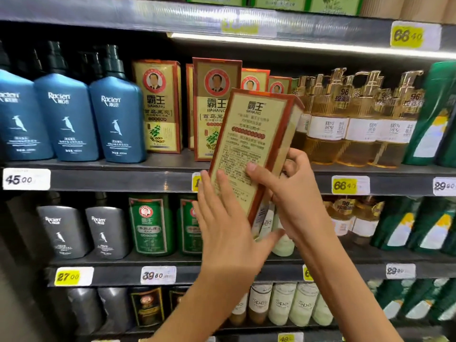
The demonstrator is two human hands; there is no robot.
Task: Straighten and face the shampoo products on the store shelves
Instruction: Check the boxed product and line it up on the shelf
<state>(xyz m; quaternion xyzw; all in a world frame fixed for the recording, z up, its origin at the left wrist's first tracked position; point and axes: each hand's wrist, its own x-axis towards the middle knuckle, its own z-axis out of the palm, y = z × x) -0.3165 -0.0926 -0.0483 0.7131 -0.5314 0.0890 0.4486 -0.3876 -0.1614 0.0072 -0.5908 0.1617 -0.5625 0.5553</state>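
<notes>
The tilted Bawang box is gripped low by the right hand, with the flat left hand pressed alongside. The shelved boxes just beyond the hands could be toppled by crooked reinsertion.

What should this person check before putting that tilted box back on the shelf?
1. Hold: the right hand grips the held box by its edge, and the left hand lies flat against it: ok.
2. Facing: the held box shows its small-print side, while the shelved boxes show the portrait front: not ok.
3. Upright: the held box leans: not ok.
4. Free slot on the shelf: hidden behind the held box: cannot tell.
5. Neighbours: the gold pump bottles stand upright: ok.
</notes>
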